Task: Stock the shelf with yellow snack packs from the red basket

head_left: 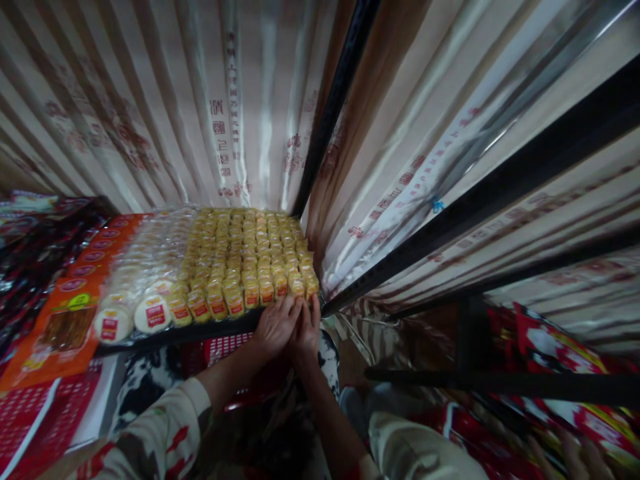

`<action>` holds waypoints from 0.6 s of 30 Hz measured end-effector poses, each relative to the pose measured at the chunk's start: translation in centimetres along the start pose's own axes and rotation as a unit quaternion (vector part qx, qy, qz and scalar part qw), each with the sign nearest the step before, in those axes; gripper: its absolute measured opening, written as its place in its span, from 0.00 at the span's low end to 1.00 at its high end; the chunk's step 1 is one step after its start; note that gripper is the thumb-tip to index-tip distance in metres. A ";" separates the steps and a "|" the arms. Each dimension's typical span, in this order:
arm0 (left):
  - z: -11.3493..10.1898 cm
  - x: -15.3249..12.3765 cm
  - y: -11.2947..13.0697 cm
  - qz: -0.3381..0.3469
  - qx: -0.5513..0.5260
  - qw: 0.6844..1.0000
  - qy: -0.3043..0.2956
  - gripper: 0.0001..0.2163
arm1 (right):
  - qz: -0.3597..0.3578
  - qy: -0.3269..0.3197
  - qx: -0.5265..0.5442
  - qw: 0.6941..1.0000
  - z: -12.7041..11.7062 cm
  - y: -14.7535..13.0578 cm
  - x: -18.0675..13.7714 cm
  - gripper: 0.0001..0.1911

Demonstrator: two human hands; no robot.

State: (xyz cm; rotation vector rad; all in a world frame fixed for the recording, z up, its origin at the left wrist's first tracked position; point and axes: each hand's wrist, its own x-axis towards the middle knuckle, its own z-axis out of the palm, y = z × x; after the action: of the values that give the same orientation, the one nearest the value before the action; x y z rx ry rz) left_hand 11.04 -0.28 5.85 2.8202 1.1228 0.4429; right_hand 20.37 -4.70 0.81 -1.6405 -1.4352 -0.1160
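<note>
My left hand [277, 327] and my right hand [306, 333] are side by side at the front right corner of a dark shelf. Their fingers are bent and pressed close together on a small yellow-wrapped packet [297, 285] in the front row. The fingers partly cover the packet's lower front. Around it stand many more yellow-wrapped packets [235, 260] in tight rows running to the back. Left of these are rows of round white packs [153, 313] with red labels in clear wrap. The dark shelf edge [200, 331] runs below them.
Orange snack bags [63, 327] and dark packs [35, 267] lie at the left. A red basket [45, 420] is below. Printed curtains [250, 100] and black posts [335, 100] enclose the shelf. At lower right are red bags [560, 347], another person's leg [420, 447] and a blurred hand [575, 457].
</note>
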 end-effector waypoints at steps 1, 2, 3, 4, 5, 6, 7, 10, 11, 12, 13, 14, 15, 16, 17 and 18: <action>0.0 -0.3 -0.1 0.006 -0.008 1.000 0.011 0.16 | 0.005 -0.004 0.004 1.000 -0.3 -0.4 0.0 0.21; 0.0 -0.8 -0.2 0.016 -0.020 0.999 0.020 0.16 | 0.012 -0.009 0.007 1.000 -0.6 -0.8 0.0 0.20; 0.0 -1.5 -0.3 0.026 -0.034 0.999 0.025 0.15 | 0.021 -0.014 0.011 1.000 -0.9 -1.3 -0.2 0.20; 0.1 -2.4 -0.4 0.033 -0.051 0.998 0.024 0.14 | 0.031 -0.019 0.015 0.999 -1.3 -1.7 -0.5 0.19; 0.1 -3.4 -0.5 0.036 -0.071 0.997 0.014 0.12 | 0.042 -0.022 0.019 0.999 -1.5 -2.2 -1.0 0.18; 0.3 -4.6 -0.6 0.033 -0.091 0.995 -0.004 0.11 | 0.051 -0.024 0.026 0.998 -1.7 -2.6 -1.7 0.18; 0.5 -5.9 -0.8 0.022 -0.110 0.993 -0.028 0.10 | 0.058 -0.026 0.035 0.997 -1.8 -3.0 -2.5 0.17; 1.7 -9.8 -1.6 -0.050 -0.147 0.980 -0.125 0.10 | 0.086 -0.056 0.069 0.992 -1.2 -3.5 -5.9 0.16; 2.2 -10.9 -2.0 -0.084 -0.154 0.971 -0.162 0.12 | 0.103 -0.078 0.079 0.988 -0.7 -3.5 -7.1 0.16; 2.8 -11.9 -2.4 -0.120 -0.161 0.960 -0.195 0.13 | 0.126 -0.110 0.082 0.982 0.0 -3.3 -8.3 0.16; 3.3 -12.7 -2.9 -0.154 -0.173 0.947 -0.221 0.14 | 0.151 -0.138 0.079 0.976 0.8 -3.1 -9.4 0.16; 3.8 -13.3 -3.5 -0.192 -0.186 0.933 -0.240 0.14 | 0.167 -0.172 0.081 0.968 1.7 -2.8 -10.3 0.16; 4.3 -13.7 -4.0 -0.230 -0.200 0.918 -0.252 0.15 | 0.183 -0.187 0.076 0.962 2.7 -2.5 -11.0 0.16; 4.7 -13.9 -4.6 -0.264 -0.212 0.904 -0.259 0.15 | 0.191 -0.200 0.071 0.958 3.7 -2.3 -11.4 0.16; 5.1 -13.9 -5.2 -0.293 -0.221 0.892 -0.264 0.15 | 0.190 -0.203 0.064 0.958 4.7 -2.1 -11.7 0.16; 5.5 -13.7 -5.9 -0.315 -0.227 0.882 -0.266 0.15 | 0.182 -0.208 0.065 0.959 5.6 -2.1 -11.7 0.15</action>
State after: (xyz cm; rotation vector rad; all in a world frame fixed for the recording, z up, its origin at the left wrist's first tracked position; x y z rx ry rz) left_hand -0.70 -5.17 -3.69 1.8488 1.4501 -0.1170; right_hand 12.36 -9.73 -8.23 -1.8583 -1.3750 0.5522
